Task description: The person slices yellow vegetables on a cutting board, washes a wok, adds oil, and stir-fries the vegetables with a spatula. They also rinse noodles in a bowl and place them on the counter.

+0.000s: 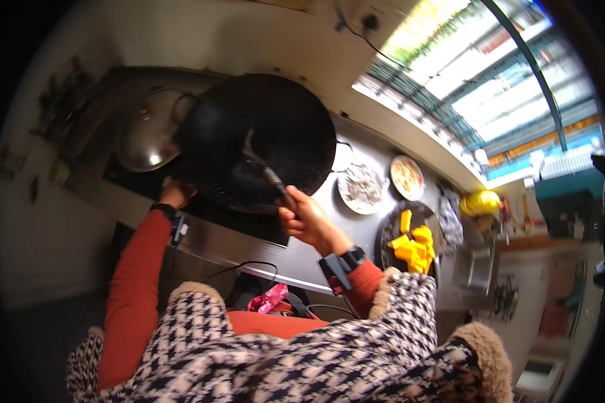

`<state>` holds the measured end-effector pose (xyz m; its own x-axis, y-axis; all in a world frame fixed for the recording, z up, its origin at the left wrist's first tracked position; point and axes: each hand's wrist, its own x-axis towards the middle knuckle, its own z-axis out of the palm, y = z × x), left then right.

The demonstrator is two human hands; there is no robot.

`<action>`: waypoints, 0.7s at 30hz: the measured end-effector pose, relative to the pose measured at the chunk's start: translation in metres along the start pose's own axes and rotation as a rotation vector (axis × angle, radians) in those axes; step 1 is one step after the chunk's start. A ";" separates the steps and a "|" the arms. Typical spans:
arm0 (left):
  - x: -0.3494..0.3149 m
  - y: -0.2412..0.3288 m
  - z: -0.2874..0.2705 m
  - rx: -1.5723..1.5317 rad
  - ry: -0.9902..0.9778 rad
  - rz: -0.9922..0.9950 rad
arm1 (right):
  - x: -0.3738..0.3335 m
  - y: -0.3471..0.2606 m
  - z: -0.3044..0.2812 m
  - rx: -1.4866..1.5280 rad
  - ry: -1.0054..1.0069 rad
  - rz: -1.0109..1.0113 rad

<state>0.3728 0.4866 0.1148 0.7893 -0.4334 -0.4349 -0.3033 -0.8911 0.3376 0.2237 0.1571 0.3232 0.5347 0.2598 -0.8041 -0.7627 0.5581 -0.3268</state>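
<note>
A large black wok [282,114] sits on the dark stove [249,227] in front of me. My right hand [309,220] is wrapped around the dark handle of a wok spatula [271,174]. The spatula slants up and left, and its metal blade is over the inside of the wok. No food can be made out in the wok's dark bowl. At the front left of the stove, by the wok's lower left rim, my left hand [175,193] has its fingers bent in. What they grip is too small and blurred to tell.
A shiny domed lid [148,141] lies left of the wok. Right of it are a plate of pale, wrapped-looking pieces [361,188], a bowl of mixed food [407,177] and orange-yellow chunks [413,250] on a round dark board [385,245]. A yellow container [480,203] stands below the window.
</note>
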 end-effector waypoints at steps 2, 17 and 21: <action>0.004 -0.004 0.003 -0.438 -0.141 -0.177 | 0.000 0.014 -0.003 0.051 -0.047 0.006; 0.008 -0.028 -0.002 -0.825 -0.180 -0.503 | -0.016 0.047 -0.018 -0.172 -0.197 -0.123; 0.028 -0.037 0.011 -0.935 -0.204 -0.544 | -0.038 0.050 -0.068 -0.215 -0.061 -0.232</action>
<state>0.4002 0.5055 0.0806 0.5657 -0.1047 -0.8180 0.6504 -0.5532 0.5205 0.1402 0.1212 0.3036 0.7192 0.1955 -0.6668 -0.6739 0.4300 -0.6008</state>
